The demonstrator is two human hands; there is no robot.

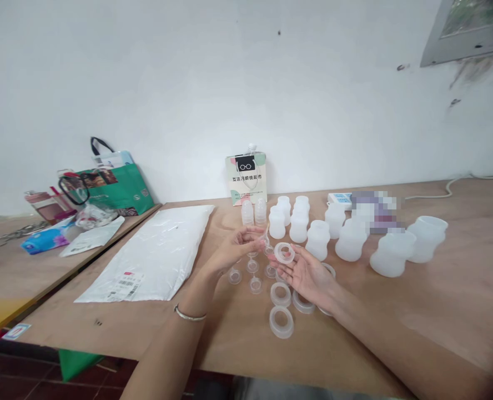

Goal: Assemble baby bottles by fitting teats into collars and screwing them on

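Note:
My right hand [307, 272] holds a translucent bottle collar ring [284, 253] at its fingertips, tilted toward me. Close beside it, my left hand [243, 244] pinches a small clear bottle nipple [266, 238], partly hidden by the fingers. Below the hands, several clear nipples [255, 284] stand on the wooden table [230, 333]. More collar rings [281, 322] lie flat near and partly under my right hand. Behind and to the right stand several frosted, waisted bottle bodies [352, 240], open at the top. Two clear domed caps [247, 212] stand just beyond my left hand.
A white plastic mailer [155, 253] lies on the left of the table. A paper bag [247, 178] leans against the wall. On the adjoining left table are a green bag [124, 191] and a blue tissue pack [49, 236]. A white cable [433, 195] runs along the back right.

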